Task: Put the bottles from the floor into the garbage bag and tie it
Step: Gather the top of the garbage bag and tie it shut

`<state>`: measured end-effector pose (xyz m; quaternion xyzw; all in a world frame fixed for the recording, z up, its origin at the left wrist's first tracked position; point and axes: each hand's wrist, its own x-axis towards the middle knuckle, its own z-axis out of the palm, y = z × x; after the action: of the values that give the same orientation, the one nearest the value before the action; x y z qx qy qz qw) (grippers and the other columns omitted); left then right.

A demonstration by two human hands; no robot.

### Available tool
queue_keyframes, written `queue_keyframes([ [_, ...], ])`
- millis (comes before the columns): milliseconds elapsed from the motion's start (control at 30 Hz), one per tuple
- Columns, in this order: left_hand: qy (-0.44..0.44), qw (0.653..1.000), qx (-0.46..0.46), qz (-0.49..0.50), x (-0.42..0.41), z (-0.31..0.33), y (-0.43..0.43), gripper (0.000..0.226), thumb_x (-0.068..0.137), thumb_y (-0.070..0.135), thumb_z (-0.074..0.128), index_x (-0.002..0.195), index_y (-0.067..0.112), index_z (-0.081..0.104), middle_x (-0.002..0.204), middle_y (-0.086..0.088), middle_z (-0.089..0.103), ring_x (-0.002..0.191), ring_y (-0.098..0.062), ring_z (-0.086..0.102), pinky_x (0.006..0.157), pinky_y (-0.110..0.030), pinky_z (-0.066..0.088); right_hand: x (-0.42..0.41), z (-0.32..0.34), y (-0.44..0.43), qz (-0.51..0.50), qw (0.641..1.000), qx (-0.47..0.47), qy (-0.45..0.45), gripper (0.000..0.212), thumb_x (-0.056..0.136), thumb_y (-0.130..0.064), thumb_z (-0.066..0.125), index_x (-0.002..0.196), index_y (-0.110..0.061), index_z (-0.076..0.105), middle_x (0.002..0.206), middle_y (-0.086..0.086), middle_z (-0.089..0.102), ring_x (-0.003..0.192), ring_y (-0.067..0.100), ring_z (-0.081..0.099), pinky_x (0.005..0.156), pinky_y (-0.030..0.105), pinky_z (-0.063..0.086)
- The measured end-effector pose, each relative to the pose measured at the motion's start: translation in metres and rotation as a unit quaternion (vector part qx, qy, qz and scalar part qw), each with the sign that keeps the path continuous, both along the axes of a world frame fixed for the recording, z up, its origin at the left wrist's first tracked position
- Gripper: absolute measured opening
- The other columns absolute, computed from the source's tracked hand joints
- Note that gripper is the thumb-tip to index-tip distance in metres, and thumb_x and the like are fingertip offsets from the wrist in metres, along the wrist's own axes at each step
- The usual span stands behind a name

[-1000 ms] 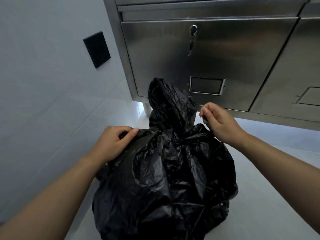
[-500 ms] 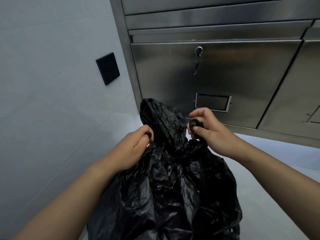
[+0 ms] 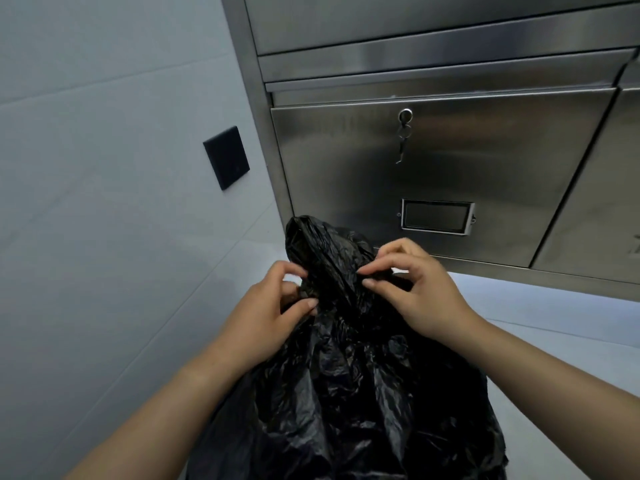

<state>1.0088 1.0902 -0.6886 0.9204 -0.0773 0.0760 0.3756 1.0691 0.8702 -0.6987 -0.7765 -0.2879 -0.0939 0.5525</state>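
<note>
1. One black garbage bag [image 3: 349,393] sits on the pale floor [image 3: 540,341], full and bulging, just in front of the steel cabinet [image 3: 450,161]. Contents not visible through the plastic.
2. Bag top is gathered into a bunched neck [image 3: 322,258] sticking up between both hands. Can't tell if a knot is made.
3. Left hand [image 3: 263,313]: fingers curled, thumb and fingertips pressed on the left side of the neck, pinching plastic there.
4. Right hand [image 3: 419,292]: fingers bent and partly spread, tips touching the right side of the neck. Looks like a light pinch, but whether plastic is actually clamped I can't tell.
5. Both forearms bare, coming in from the bottom corners.
6. Cabinet door behind the bag has a lock [image 3: 404,116] with a key hanging from it, and a label holder [image 3: 436,217] lower down.
7. Light tiled wall [image 3: 104,168] to the left, with a black square wall plate [image 3: 226,157] mounted on it.
</note>
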Motion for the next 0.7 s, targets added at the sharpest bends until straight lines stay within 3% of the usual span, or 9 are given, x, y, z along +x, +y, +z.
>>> queue_keyframes([
  [133,-0.002,0.996,0.028,0.079,-0.016,-0.036,0.004,0.022,0.074,0.030,0.077,0.073,0.032,0.056,0.071,0.022,0.069,0.075,0.014,0.060,0.062,-0.004,0.039,-0.008,-0.033,0.006,-0.019,0.998,-0.040,0.040,0.020,0.078,-0.016,0.073,0.086,-0.033,0.072,0.087,-0.007,0.058,0.084,0.007,0.057,0.077,0.023,0.048],
  [233,-0.020,0.989,-0.022,0.146,-0.039,-0.069,0.008,0.021,0.071,0.028,0.080,0.069,0.042,0.064,0.084,0.027,0.066,0.087,0.019,0.055,0.073,0.001,0.037,-0.014,-0.063,0.006,-0.038,0.993,-0.097,0.056,0.018,0.079,-0.026,0.072,0.093,-0.037,0.071,0.090,-0.012,0.061,0.087,0.009,0.059,0.078,0.023,0.046],
  [333,0.031,0.984,-0.059,0.165,-0.059,-0.097,0.007,0.016,0.081,0.035,0.069,0.085,0.051,0.068,0.108,0.026,0.061,0.106,0.014,0.050,0.092,-0.010,0.036,-0.017,-0.082,0.008,-0.019,0.986,-0.164,0.036,0.024,0.084,-0.032,0.065,0.108,-0.033,0.068,0.098,-0.013,0.058,0.094,0.000,0.053,0.085,0.007,0.035],
  [400,0.065,0.987,-0.032,0.142,-0.067,-0.110,0.006,0.020,0.089,0.037,0.058,0.101,0.051,0.065,0.122,0.023,0.051,0.117,0.009,0.042,0.096,-0.010,0.028,-0.022,-0.090,0.010,0.009,0.976,-0.215,0.038,0.033,0.091,-0.034,0.054,0.123,-0.027,0.059,0.108,-0.010,0.050,0.097,-0.003,0.046,0.085,-0.001,0.027],
  [467,0.085,0.989,-0.034,0.115,-0.071,-0.113,0.003,0.028,0.090,0.043,0.052,0.117,0.045,0.060,0.130,0.021,0.045,0.125,0.006,0.037,0.097,-0.005,0.023,-0.029,-0.098,0.010,0.043,0.964,-0.259,0.032,0.042,0.096,-0.036,0.042,0.135,-0.022,0.047,0.115,-0.008,0.040,0.100,-0.002,0.041,0.087,-0.001,0.024],
  [533,0.109,0.988,-0.049,0.098,-0.069,-0.112,-0.001,0.048,0.082,0.061,0.048,0.126,0.043,0.054,0.139,0.018,0.041,0.134,-0.001,0.033,0.109,-0.018,0.023,-0.035,-0.102,0.009,0.073,0.962,-0.259,0.035,0.042,0.098,-0.025,0.038,0.139,-0.018,0.041,0.116,-0.006,0.034,0.105,-0.003,0.036,0.093,0.001,0.021],
  [600,0.128,0.987,-0.031,0.095,-0.066,-0.113,-0.004,0.069,0.068,0.075,0.049,0.130,0.045,0.048,0.146,0.014,0.037,0.138,-0.007,0.029,0.115,-0.032,0.024,-0.035,-0.102,0.009,0.080,0.966,-0.242,0.040,0.044,0.095,-0.007,0.039,0.138,-0.015,0.043,0.114,-0.001,0.033,0.108,-0.005,0.032,0.095,0.002,0.020],
  [700,0.139,0.986,0.024,0.087,-0.062,-0.119,-0.006,0.080,0.063,0.073,0.062,0.136,0.047,0.040,0.149,0.011,0.032,0.139,-0.011,0.027,0.115,-0.032,0.023,-0.031,-0.099,0.009,0.058,0.975,-0.214,0.027,0.044,0.092,-0.002,0.046,0.133,-0.017,0.048,0.105,-0.004,0.040,0.102,-0.007,0.038,0.089,0.002,0.026],
])
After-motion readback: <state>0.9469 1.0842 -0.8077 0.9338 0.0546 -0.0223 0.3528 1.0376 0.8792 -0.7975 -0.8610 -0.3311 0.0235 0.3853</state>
